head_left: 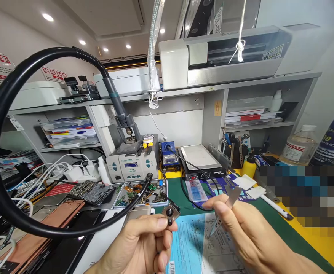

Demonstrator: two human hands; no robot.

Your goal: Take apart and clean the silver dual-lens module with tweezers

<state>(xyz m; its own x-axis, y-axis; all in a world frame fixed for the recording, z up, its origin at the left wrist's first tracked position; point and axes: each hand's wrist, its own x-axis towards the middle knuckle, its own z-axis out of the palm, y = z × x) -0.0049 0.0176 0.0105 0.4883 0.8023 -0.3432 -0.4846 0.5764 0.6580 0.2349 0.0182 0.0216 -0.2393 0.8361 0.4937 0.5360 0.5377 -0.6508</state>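
Between thumb and fingers of my left hand (pixel 144 241), a small phone camera module (pixel 171 211) is pinched, its round black lenses showing. My right hand (pixel 251 228) grips a pair of metal tweezers (pixel 233 197), with the pointed end directed down and to the left. A gap separates the tweezers from the camera module. Beneath both hands lies a blue and white printed sheet (pixel 191 239) on a green work mat (pixel 272 215).
A thick black hose (pixel 1 160) loops across the left, near my left hand. Behind stand a hot-air station (pixel 132 167), a tray of small parts (pixel 118 203) and a flat heating plate (pixel 203 173). Phones and a phone back panel (pixel 52 232) lie at left; bottles (pixel 298 144) stand at right.
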